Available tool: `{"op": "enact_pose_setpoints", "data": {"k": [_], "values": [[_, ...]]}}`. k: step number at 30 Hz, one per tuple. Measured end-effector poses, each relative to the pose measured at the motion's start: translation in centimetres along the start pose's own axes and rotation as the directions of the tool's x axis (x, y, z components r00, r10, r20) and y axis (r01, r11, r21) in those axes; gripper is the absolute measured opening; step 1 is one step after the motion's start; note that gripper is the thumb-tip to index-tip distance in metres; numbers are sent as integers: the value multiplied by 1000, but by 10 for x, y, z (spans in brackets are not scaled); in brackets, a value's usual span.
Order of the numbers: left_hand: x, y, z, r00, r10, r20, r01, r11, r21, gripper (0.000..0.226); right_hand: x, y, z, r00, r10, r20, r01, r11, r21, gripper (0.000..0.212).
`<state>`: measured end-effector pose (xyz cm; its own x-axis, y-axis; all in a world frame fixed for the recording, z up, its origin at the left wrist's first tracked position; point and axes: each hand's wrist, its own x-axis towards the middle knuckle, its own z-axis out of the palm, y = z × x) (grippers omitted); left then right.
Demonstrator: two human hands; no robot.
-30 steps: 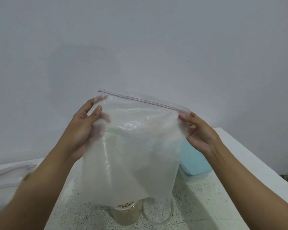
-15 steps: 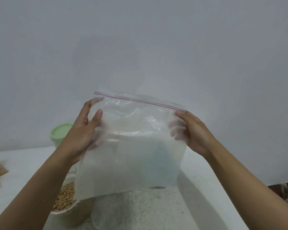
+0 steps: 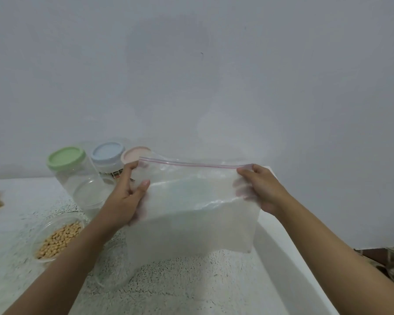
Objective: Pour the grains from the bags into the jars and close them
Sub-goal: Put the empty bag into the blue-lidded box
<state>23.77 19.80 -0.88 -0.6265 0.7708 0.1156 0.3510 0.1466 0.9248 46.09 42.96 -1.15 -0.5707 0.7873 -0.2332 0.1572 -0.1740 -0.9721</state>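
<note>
Zip bag (image 3: 191, 212): seen empty, now lowered toward counter (image 3: 191, 280) | left hand (image 3: 125, 201), right hand (image 3: 262, 189): grip pinched on its upper corners | soybean jar (image 3: 57, 239): filled, uncapped; closing judged due.

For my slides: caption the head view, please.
Left hand and right hand hold an empty-looking clear plastic zip bag above a speckled white counter.

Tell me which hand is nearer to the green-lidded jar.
Left. The left hand grips the bag to the right of the green-lidded jar; the right hand grips the bag's opposite edge, farther right.
</note>
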Motion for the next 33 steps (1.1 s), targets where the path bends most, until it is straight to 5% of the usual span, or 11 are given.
{"op": "enact_pose_setpoints", "data": {"k": [6,12,15,21,24,30,33], "values": [[-15,-2,17,961,-198,192,206,978,-23,22,12,32,-19,987,162,-8,-162,986,-50,19],[-5,-3,14,966,-168,196,185,980,-74,33,12,25,-29,985,98,145,-133,958,253,7],[-4,1,13,932,-235,276,297,931,-210,50,14,25,-31,977,74,202,-147,915,375,21],[-8,-13,23,852,-429,301,502,832,-235,59,17,44,-31,982,147,115,-151,988,32,31],[-14,-17,28,809,-493,319,573,782,-245,54,16,49,-35,967,218,135,-226,973,43,24],[-30,-19,36,816,-472,333,545,821,-172,28,11,48,-41,913,366,183,-367,930,-26,22],[-37,-15,29,799,-448,401,534,835,-131,37,6,51,-43,881,431,194,-420,902,-95,34]]}}
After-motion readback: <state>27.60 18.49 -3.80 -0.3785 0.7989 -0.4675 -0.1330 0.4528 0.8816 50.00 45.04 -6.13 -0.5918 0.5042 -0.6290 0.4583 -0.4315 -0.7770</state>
